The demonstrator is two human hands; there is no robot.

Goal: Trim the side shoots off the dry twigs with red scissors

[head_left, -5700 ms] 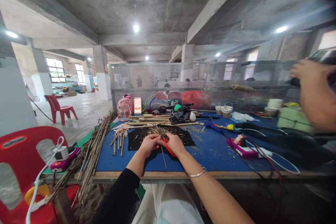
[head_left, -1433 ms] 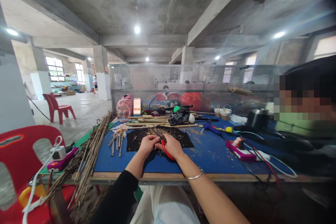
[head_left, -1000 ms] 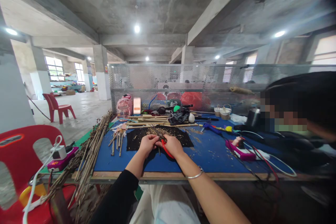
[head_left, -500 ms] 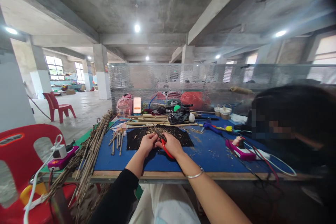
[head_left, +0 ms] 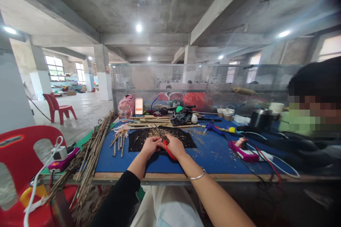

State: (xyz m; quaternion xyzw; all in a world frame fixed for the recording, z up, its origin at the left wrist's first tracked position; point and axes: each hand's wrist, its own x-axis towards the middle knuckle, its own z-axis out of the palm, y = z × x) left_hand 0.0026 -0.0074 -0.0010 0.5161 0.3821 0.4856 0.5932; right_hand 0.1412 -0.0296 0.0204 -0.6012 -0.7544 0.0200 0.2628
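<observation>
Scissors with red handles [head_left: 169, 151] are gripped in my right hand [head_left: 176, 144], and their dark blades point up and away from me. Close beside it, my left hand [head_left: 150, 145] is closed in a pinch near the blades. Whatever its fingers hold is hidden. Both hands are over a black cloth [head_left: 189, 142] strewn with small pale chips. To the left of the cloth lie several short cut sticks [head_left: 118, 145] on the blue table cover [head_left: 213, 163].
Bundled long twigs [head_left: 92, 159] hang over the table's left edge. Bamboo sticks [head_left: 149, 121], dark yarn [head_left: 183, 117] and a phone-like screen [head_left: 139, 106] are at the back. A purple power strip [head_left: 246, 152] with cables lies right, near a co-worker [head_left: 314, 78]. A red chair [head_left: 34, 142] stands left.
The co-worker's head has moved right and up, uncovering a dark flask and a white cup. My hands and the scissors have barely moved.
</observation>
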